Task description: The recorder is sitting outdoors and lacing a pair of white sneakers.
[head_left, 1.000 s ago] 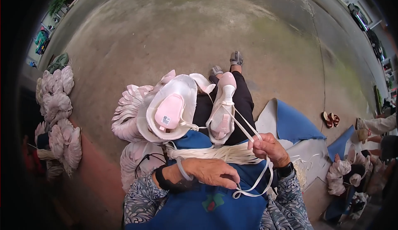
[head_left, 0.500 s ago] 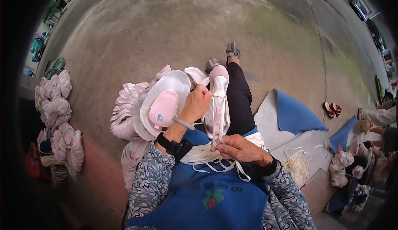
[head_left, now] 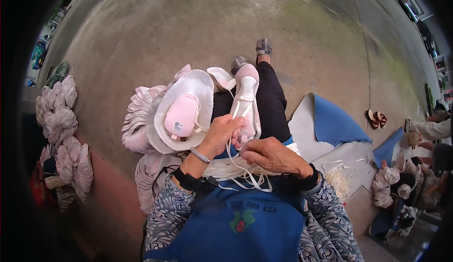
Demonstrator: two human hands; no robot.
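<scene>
A pink and white mesh shoe upper (head_left: pixel 248 92) lies lengthwise over my lap, toe pointing away from me. My left hand (head_left: pixel 221 137) is closed, pinching a white shoelace (head_left: pixel 234 157) above the upper's left side; the lace loops down onto my blue apron. Right of it, at the upper's near end, my right hand (head_left: pixel 273 156) has its fingers curled together, and what they grip, if anything, is hidden. Beneath both hands a bundle of white laces (head_left: pixel 222 170) spreads over my lap. Close on the left, a stack of pink and white uppers (head_left: pixel 191 85) leans against my leg.
Bundled uppers (head_left: pixel 74 165) are piled at the far left. On the right lie a blue and grey sheet (head_left: pixel 337 122), a heap of laces (head_left: pixel 339 181) and brown sandals (head_left: pixel 376 119). Another person's legs (head_left: pixel 432 130) and more uppers (head_left: pixel 384 186) are at the right edge.
My left hand has come nearer to me along the upper and now pinches the lace. My right hand has moved slightly up to the upper's near end; the lace strands it held now hang from the left.
</scene>
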